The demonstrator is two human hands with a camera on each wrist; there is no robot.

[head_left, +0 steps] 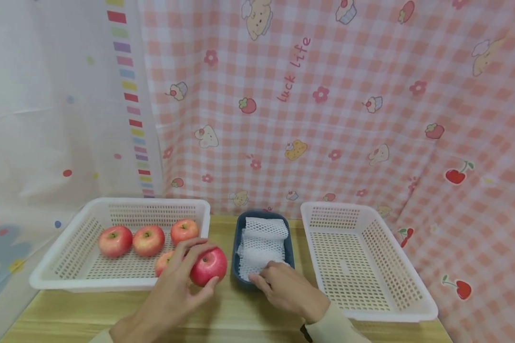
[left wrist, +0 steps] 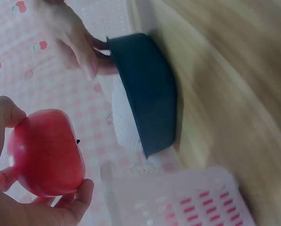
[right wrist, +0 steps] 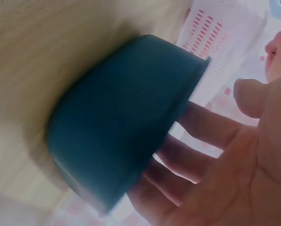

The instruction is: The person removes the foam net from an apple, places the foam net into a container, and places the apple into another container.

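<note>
Between the thumb and fingers of my left hand (head_left: 171, 286) is a red apple (head_left: 211, 269), held up near the right front corner of the left basket. In the left wrist view the same apple (left wrist: 48, 153) shows its dark stem. My right hand (head_left: 287, 290) reaches over the near rim of a dark blue tub (head_left: 290, 250). White foam fruit nets (head_left: 263, 245) lie in the tub. In the right wrist view the fingers (right wrist: 187, 157) extend past the tub's rim, with the thumb apart; their tips are hidden inside.
A white slotted basket (head_left: 56, 281) at the left holds several apples (head_left: 149, 240), one partly behind my left hand. Another white basket (head_left: 369, 313) stands right of the tub. All rest on a wood-grain table (head_left: 231, 324), with a checked cloth (head_left: 283, 124) hanging behind.
</note>
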